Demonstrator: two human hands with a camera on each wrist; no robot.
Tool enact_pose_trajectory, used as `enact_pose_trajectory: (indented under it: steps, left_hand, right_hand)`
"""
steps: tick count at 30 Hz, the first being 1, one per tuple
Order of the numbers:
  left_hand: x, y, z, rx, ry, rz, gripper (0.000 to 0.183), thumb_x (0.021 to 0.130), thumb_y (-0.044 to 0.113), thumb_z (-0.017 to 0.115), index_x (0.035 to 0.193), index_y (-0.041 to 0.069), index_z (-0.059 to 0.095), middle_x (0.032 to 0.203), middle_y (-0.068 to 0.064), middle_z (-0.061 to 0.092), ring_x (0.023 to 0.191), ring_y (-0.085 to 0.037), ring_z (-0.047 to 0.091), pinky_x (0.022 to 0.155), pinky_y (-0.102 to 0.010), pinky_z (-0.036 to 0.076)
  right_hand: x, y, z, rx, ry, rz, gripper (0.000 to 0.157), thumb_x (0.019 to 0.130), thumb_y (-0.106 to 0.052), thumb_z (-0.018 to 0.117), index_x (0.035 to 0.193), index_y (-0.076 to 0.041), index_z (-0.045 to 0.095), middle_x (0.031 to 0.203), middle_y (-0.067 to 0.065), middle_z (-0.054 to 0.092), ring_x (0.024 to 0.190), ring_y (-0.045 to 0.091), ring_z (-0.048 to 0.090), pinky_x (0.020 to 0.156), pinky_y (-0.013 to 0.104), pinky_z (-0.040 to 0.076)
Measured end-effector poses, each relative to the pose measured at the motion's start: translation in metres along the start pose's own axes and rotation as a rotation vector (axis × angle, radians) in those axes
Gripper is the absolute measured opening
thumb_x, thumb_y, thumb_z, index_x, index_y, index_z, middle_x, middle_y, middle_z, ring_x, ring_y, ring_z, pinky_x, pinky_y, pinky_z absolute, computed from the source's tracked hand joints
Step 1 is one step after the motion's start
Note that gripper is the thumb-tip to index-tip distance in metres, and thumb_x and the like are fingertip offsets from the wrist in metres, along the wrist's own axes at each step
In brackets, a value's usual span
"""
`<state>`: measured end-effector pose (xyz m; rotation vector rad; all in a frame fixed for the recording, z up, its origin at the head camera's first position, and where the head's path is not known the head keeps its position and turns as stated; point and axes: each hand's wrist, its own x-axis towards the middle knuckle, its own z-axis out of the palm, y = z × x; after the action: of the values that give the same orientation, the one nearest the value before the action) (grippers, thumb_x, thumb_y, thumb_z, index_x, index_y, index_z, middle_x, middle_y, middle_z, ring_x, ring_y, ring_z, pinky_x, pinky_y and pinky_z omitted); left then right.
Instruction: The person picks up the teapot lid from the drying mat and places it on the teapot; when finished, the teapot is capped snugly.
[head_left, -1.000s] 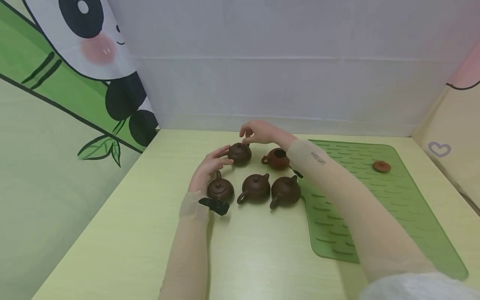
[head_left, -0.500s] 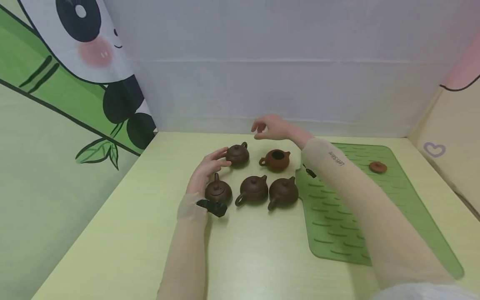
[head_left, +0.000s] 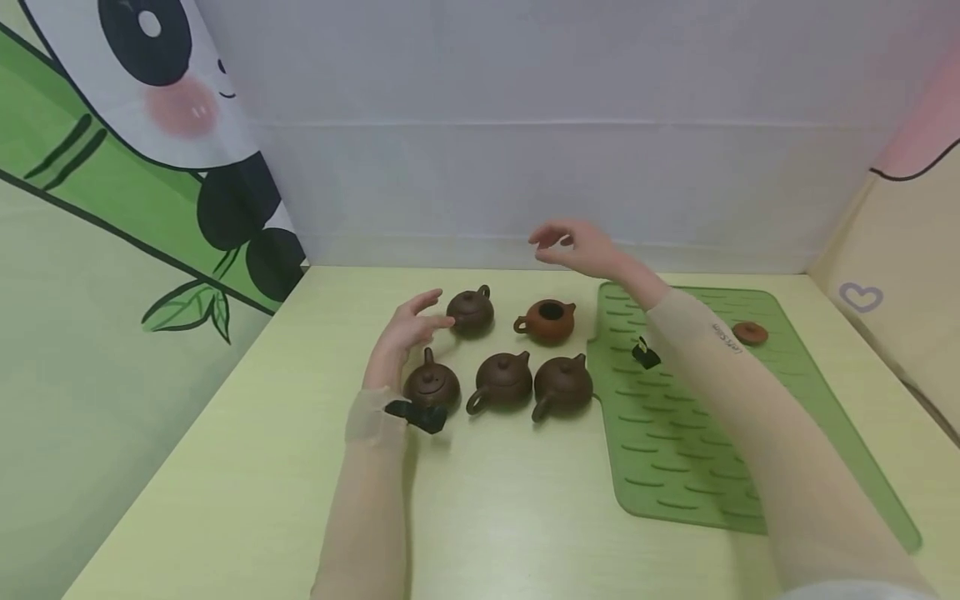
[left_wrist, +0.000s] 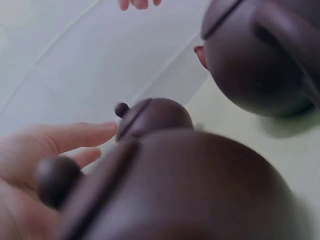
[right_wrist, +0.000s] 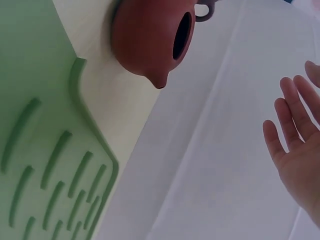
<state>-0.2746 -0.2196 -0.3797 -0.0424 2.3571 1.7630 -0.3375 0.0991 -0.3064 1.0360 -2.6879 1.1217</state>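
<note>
My left hand (head_left: 403,335) is beside a dark brown lidded teapot (head_left: 470,315) at the back left, fingers loosely extended. Its thumb tip lies at the pot's left side; whether they touch I cannot tell. My right hand (head_left: 581,248) hangs in the air behind and to the right of a reddish-brown teapot (head_left: 551,323), holding nothing. In the right wrist view that teapot (right_wrist: 147,37) shows a dark uncovered mouth, and the right fingers (right_wrist: 285,122) are spread. A small reddish-brown lid (head_left: 750,333) lies on the green mat (head_left: 637,492).
Three dark lidded teapots stand in the front row: one left (head_left: 432,390) by my left wrist, one middle (head_left: 504,383), one right (head_left: 564,387) close to the mat's edge. A pale cloth wall (head_left: 450,183) rises behind the table (head_left: 487,525).
My right hand has left the back-left teapot's lid and moved right and up, away from it. The left hand has drawn slightly left from that teapot, its fingers looser.
</note>
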Motion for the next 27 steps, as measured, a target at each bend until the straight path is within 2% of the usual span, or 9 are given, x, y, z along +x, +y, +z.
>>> enact_pose_trajectory:
  steps: [4,8,11,14,17,20,24,27]
  left_hand:
    - [-0.007,0.014,0.001,0.023,0.052,0.062,0.066,0.091,0.014,0.068,0.151,0.018,0.041,0.162,-0.010,0.031,0.148,-0.036,0.033,0.119,-0.054,0.031]
    - [-0.012,0.030,0.005,0.055,0.091,0.107,0.063,0.090,0.016,0.070,0.149,0.021,0.046,0.161,-0.005,0.034,0.146,-0.035,0.036,0.120,-0.055,0.028]
    - [-0.013,0.043,0.007,0.085,0.099,0.141,0.061,0.090,0.019,0.070,0.147,0.024,0.048,0.159,-0.001,0.038,0.147,-0.033,0.035,0.119,-0.058,0.028]
    - [-0.011,0.057,0.007,0.125,0.079,0.183,0.060,0.090,0.020,0.070,0.146,0.024,0.049,0.157,-0.001,0.042,0.147,-0.031,0.035,0.118,-0.058,0.028]
    - [-0.007,0.071,0.009,0.171,0.018,0.218,0.060,0.091,0.020,0.070,0.147,0.023,0.049,0.155,-0.004,0.045,0.146,-0.032,0.036,0.118,-0.056,0.030]
    - [-0.002,0.083,0.014,0.227,-0.074,0.244,0.061,0.091,0.019,0.070,0.148,0.023,0.047,0.154,-0.005,0.046,0.144,-0.032,0.041,0.117,-0.052,0.035]
    - [0.006,0.096,0.023,0.319,-0.209,0.286,0.059,0.093,0.018,0.069,0.147,0.023,0.048,0.151,-0.006,0.049,0.138,-0.032,0.049,0.113,-0.047,0.041]
    - [0.012,0.103,0.030,0.403,-0.308,0.333,0.058,0.093,0.016,0.068,0.147,0.021,0.048,0.150,-0.008,0.050,0.134,-0.032,0.053,0.110,-0.045,0.045]
  right_hand:
    - [-0.014,0.010,-0.010,0.078,0.101,0.027,0.033,0.097,-0.019,0.063,0.127,-0.005,0.063,0.123,0.018,0.066,0.113,0.025,0.060,0.106,0.046,0.044]
    - [-0.029,0.018,-0.019,0.108,0.188,0.049,0.034,0.097,-0.018,0.062,0.128,-0.005,0.062,0.124,0.020,0.066,0.112,0.022,0.059,0.107,0.045,0.043]
    - [-0.041,0.015,-0.026,0.108,0.229,0.060,0.032,0.098,-0.014,0.061,0.128,-0.004,0.062,0.124,0.021,0.065,0.110,0.021,0.058,0.108,0.046,0.043]
    - [-0.054,0.005,-0.033,0.100,0.245,0.069,0.032,0.098,-0.011,0.059,0.128,-0.001,0.061,0.122,0.024,0.065,0.110,0.023,0.058,0.108,0.047,0.043]
    - [-0.067,-0.004,-0.039,0.077,0.255,0.090,0.032,0.098,-0.009,0.058,0.128,0.000,0.061,0.122,0.024,0.065,0.109,0.022,0.058,0.106,0.045,0.043]
    - [-0.076,0.000,-0.043,0.068,0.272,0.112,0.032,0.098,-0.010,0.058,0.128,0.000,0.060,0.121,0.023,0.065,0.107,0.014,0.058,0.105,0.041,0.043]
    - [-0.083,0.023,-0.043,0.054,0.298,0.114,0.032,0.099,-0.014,0.058,0.129,-0.003,0.061,0.121,0.018,0.066,0.103,0.000,0.056,0.102,0.037,0.043]
    - [-0.091,0.042,-0.042,0.030,0.312,0.112,0.032,0.099,-0.019,0.059,0.129,-0.007,0.062,0.120,0.011,0.067,0.102,-0.004,0.054,0.101,0.031,0.043]
